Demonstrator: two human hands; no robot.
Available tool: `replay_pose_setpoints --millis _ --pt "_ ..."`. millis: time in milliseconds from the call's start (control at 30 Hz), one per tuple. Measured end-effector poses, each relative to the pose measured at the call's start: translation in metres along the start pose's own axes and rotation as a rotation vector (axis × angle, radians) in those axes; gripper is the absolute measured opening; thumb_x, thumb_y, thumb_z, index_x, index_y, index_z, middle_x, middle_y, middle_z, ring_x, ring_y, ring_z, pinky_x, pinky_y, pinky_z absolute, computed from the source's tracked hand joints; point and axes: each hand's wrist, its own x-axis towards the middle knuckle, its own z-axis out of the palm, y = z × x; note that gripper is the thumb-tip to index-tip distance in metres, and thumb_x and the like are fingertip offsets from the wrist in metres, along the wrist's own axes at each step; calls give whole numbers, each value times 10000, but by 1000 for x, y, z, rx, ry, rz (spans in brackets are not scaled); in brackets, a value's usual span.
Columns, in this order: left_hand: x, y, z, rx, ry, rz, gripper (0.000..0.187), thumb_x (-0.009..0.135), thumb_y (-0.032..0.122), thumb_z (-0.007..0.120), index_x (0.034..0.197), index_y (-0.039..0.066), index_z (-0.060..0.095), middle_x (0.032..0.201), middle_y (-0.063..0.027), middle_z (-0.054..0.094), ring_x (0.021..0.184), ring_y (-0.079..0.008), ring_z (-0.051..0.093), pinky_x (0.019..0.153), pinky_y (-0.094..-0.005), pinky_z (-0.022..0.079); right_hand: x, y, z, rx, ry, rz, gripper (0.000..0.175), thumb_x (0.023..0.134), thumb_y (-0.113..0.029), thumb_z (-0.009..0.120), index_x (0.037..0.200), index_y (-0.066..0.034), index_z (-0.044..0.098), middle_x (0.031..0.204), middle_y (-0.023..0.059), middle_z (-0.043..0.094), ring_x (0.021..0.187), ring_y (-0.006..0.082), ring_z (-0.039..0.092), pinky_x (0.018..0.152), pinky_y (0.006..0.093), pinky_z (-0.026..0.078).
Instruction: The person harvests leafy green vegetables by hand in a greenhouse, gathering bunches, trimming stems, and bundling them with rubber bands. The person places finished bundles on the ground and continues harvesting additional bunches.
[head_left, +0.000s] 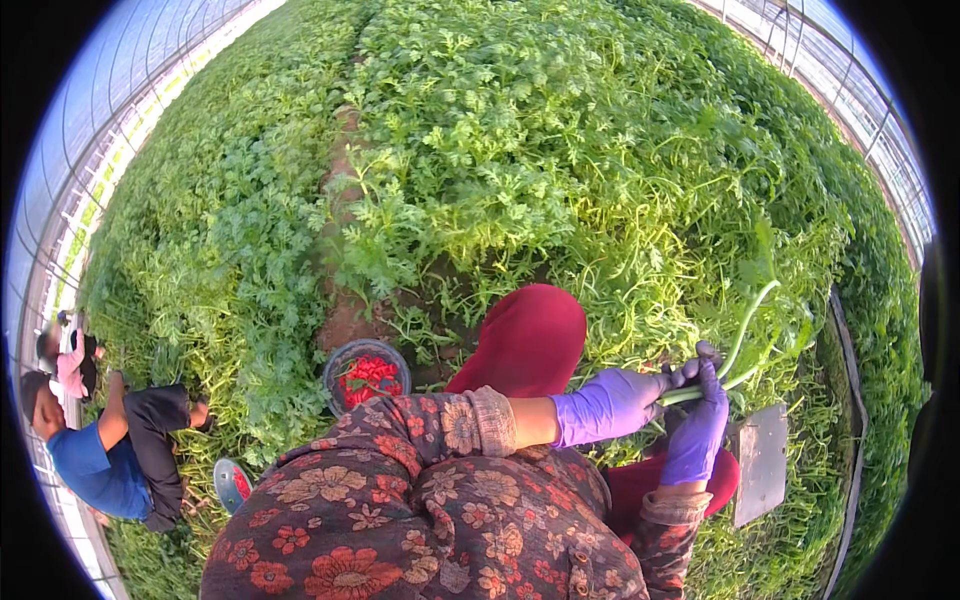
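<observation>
My left hand (611, 405), in a purple glove, is closed around the lower ends of a few green stems (742, 330) at the right of the view. My right hand (699, 431), gloved the same, grips these stems just beyond the left fingers. The stems slant up and to the right, ending in blurred lobed leaves. Dark stains cover the fingertips of both gloves. Below and around the hands grow pale, thinned stalks of leafy greens (645, 277). Overlapping fingers hide part of the held stems.
A dark bucket (330, 379) of small red pieces stands left of my knee (536, 337). Another container (225, 484) with red pieces lies further left, near a seated person in blue (97, 465). A grey board (761, 465) is at right. Dense greens (480, 112) stretch ahead under greenhouse hoops.
</observation>
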Motion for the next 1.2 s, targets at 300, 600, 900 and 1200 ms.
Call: replay_pose_setpoints --millis 300,600,900,1200 --pt "-48 -118 -78 -6 728 101 244 918 221 606 1147 141 623 821 -90 658 634 -190 640 614 -293 525 49 -40 14 413 -495 -188 227 1010 -145 418 1150 12 503 688 -6 400 461 69 367 477 222 398" --pt "-144 -410 -102 139 342 -1070 476 861 341 563 1248 64 558 1140 -255 597 1153 -383 537 951 -446 437 69 46 21 -350 -29 89 266 999 -199 463 1232 -75 491 716 24 487 445 85 380 422 211 390" --pt "-212 -485 -193 -732 1215 -833 485 903 95 573 1371 125 449 1094 -135 646 717 -185 671 575 -301 514 98 83 23 -361 -219 205 226 1000 -149 448 1164 -24 540 677 -38 419 524 38 389 440 169 330" --pt "-191 -472 -67 -273 899 -1140 375 935 160 509 1301 76 502 1132 -155 625 845 -260 645 663 -338 501 103 89 45 -461 -170 260 224 1012 -138 393 1144 -25 534 674 -51 376 522 42 376 428 185 313"
